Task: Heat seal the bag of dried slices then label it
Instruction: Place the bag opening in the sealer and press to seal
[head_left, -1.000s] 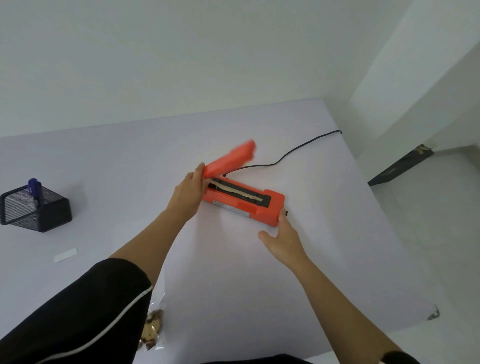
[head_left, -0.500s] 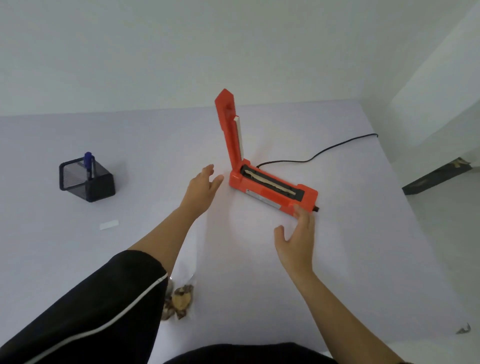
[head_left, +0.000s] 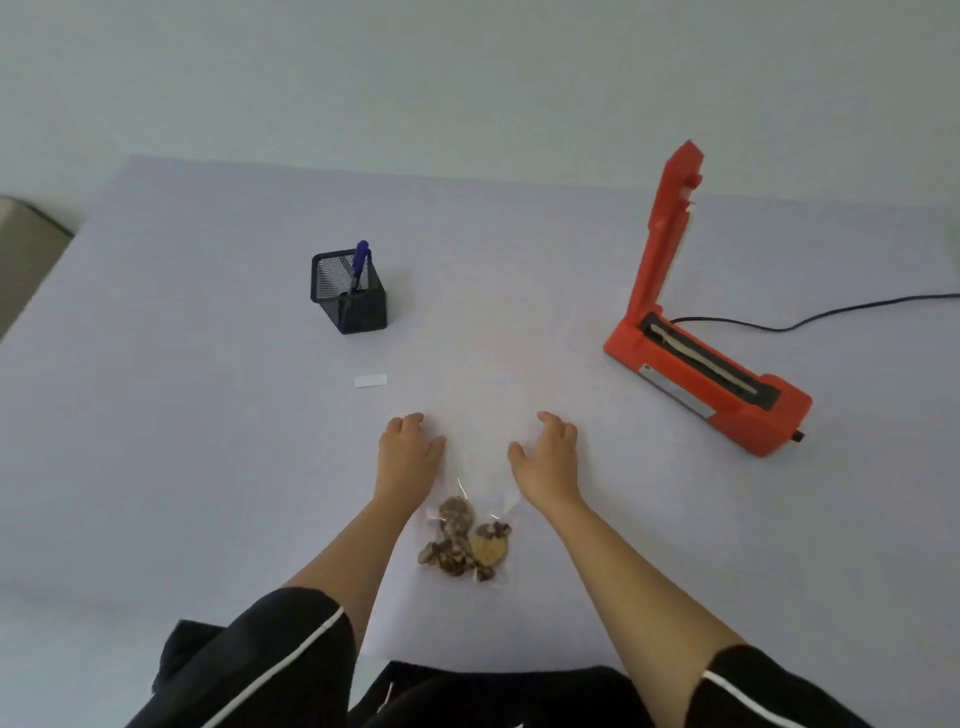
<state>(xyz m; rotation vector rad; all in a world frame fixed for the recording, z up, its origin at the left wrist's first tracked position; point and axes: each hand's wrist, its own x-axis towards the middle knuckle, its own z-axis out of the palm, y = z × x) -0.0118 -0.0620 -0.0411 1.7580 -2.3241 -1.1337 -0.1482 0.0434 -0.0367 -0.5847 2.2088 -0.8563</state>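
A clear plastic bag (head_left: 480, 447) lies flat on the white table (head_left: 208, 467) near the front edge, with brown dried slices (head_left: 462, 540) bunched at its near end. My left hand (head_left: 408, 457) and my right hand (head_left: 548, 457) hover at either side of the bag's upper part, fingers loosely curved, holding nothing. The orange heat sealer (head_left: 701, 374) stands to the right with its lid arm raised upright, well away from both hands. A small white label (head_left: 371, 381) lies just beyond my left hand. A blue pen (head_left: 358, 265) stands in a black mesh holder (head_left: 349, 301).
The sealer's black cord (head_left: 831, 314) runs off to the right across the table. The table's left edge shows at the far left, with floor beyond it. A pale wall rises behind the table.
Both hands left the sealer and came back to the bag near the front edge. The sealer's lid went from half raised to fully upright. The view swung left and down.
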